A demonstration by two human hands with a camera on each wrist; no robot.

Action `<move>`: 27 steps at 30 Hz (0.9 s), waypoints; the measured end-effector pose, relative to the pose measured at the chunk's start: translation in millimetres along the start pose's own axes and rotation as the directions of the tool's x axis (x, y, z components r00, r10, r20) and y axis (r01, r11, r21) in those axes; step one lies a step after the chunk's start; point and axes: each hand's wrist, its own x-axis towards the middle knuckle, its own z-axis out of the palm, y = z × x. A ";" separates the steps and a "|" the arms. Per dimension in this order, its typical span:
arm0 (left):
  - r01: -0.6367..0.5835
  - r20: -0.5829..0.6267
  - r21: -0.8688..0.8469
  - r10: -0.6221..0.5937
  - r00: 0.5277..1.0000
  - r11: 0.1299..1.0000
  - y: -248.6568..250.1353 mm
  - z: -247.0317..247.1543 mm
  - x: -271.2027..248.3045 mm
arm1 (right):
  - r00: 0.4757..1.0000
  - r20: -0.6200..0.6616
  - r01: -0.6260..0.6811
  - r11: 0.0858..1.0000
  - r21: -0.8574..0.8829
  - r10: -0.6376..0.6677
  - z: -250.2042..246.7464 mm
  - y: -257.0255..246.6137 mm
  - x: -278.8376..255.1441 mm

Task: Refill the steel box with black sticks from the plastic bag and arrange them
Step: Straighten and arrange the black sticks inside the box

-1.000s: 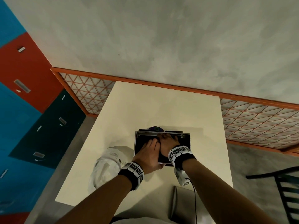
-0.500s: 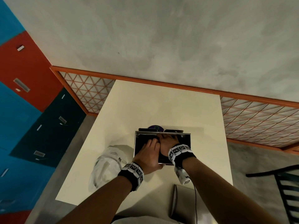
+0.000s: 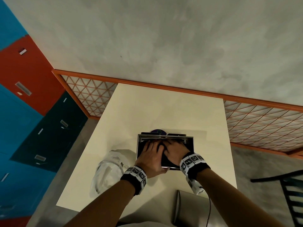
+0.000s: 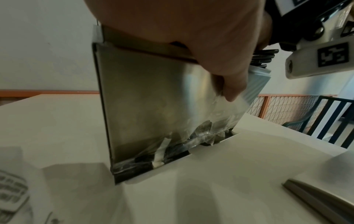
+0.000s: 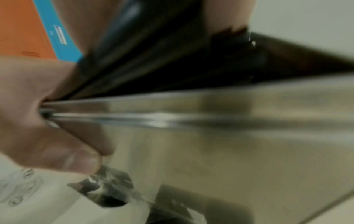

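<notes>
Both hands, left hand (image 3: 151, 157) and right hand (image 3: 175, 152), lie flat on black sticks (image 3: 161, 158) in steel box (image 3: 190, 145), centre frame. Uneven pressing may tip it.

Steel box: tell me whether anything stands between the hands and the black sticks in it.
Nothing visible does. The left hand and right hand both reach into the open top of the steel box, resting directly on the black sticks. The plastic bag lies aside.

The head view looks steeply down from above at the worktop (image 3: 164, 112), wall beyond. The left wrist view sits low beside the box (image 4: 153, 98), facing its steel side close up. The right wrist view, blurred, hugs the box's rim. All three share the box.
</notes>
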 end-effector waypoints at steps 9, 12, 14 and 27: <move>-0.050 -0.110 -0.060 0.043 0.993 0.997 0.3 -7.1 -3.1 | 0.930 -0.339 0.180 0.980 0.081 -0.143 -21.0 -0.1 -51.0; -0.073 -0.049 -0.079 0.069 0.996 0.994 -2.9 -5.6 -4.0 | 0.975 -0.151 0.190 0.966 0.176 -0.164 -9.2 -9.0 -64.9; -0.096 0.046 -0.111 0.101 0.994 0.989 -5.3 -4.5 -3.8 | 0.989 -0.021 0.146 0.979 0.139 -0.145 -2.0 -9.0 -67.2; 0.047 0.100 -0.223 -0.025 0.995 0.974 -4.7 -0.6 -16.1 | 0.998 0.017 0.061 0.995 0.077 -0.063 14.7 -5.6 -72.8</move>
